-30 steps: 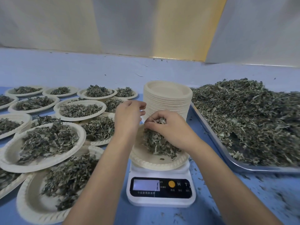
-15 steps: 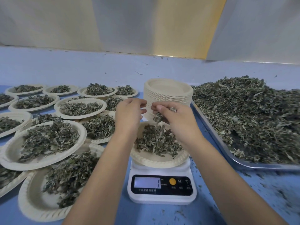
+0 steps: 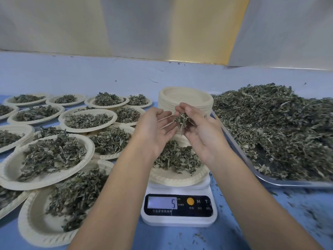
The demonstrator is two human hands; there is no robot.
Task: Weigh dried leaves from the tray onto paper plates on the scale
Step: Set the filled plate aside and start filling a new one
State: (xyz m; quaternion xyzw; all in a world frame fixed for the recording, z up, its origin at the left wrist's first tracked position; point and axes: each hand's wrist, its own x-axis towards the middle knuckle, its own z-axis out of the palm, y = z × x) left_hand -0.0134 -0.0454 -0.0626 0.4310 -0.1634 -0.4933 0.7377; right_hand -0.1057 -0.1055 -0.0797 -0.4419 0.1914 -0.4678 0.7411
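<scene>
Right hand (image 3: 203, 134) pinches dried leaves (image 3: 181, 119) above the plate (image 3: 180, 179) on the scale (image 3: 178, 220), left hand (image 3: 155, 129) open alongside, apparently adjusting the weight.

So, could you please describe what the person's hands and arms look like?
Both the left hand and the right hand are bare: no gloves, rings or wristbands show. The forearms are bare too, with no sleeves in view.

Grey-green leaves (image 3: 273, 130) — cream plates (image 3: 185, 95) — white scale (image 3: 178, 220), blue table (image 3: 180, 239).
</scene>
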